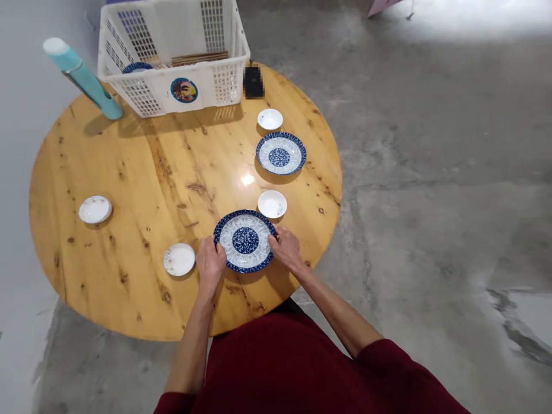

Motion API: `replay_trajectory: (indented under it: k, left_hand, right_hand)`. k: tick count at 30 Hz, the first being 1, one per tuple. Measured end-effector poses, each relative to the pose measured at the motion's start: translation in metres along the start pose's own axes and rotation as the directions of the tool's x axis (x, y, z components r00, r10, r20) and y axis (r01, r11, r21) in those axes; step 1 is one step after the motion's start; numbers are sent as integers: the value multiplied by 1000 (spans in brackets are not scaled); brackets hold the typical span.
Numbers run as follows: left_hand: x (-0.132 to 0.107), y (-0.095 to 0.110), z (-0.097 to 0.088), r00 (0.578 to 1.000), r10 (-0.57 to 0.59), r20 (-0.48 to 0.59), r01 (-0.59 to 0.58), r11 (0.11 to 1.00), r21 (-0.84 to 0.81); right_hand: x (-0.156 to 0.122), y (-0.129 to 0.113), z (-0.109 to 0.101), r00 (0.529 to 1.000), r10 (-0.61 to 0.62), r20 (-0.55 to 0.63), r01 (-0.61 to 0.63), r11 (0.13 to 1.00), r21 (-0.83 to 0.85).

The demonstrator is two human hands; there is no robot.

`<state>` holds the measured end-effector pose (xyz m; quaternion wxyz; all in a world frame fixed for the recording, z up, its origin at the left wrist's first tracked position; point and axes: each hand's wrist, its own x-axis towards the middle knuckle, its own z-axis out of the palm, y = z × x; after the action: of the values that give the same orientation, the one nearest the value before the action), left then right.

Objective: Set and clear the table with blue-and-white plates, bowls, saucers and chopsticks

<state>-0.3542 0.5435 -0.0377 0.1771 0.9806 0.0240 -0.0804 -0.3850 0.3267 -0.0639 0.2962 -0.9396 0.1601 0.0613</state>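
A blue-and-white patterned plate [245, 240] rests near the front edge of the round wooden table [142, 190]. My left hand [210, 263] grips its left rim with curled fingers. On the right rim sits my right hand [286, 248], fingers closed on the edge. A small white saucer [272, 203] lies just beyond the plate on the right. Another small saucer [179, 259] lies just left of my left hand.
A second patterned plate [281, 153] and a white saucer [269, 119] lie farther back on the right. A third saucer [95, 209] is at the left. A white plastic basket [172, 86], a teal bottle [84, 79] and a dark object [253, 82] stand at the back. Concrete floor lies to the right.
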Motion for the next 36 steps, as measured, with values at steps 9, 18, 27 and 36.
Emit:
replay_trajectory:
  k: [9,18,27,36]
  left_hand:
    - [4,-6,3,998,-10,-63,14,998,61]
    - [11,-12,4,997,11,-72,-4,995,103]
    - [28,-21,-6,1000,-16,-1,16,996,84]
    - [52,-44,13,959,86,271,76,841,-535]
  right_hand:
    - [12,-22,-11,989,38,144,-21,992,-121]
    - [14,-29,-11,985,49,165,-19,983,-181]
    - [12,-29,-9,992,55,116,-43,994,-103]
    - [14,-24,21,981,159,114,-173,977,126]
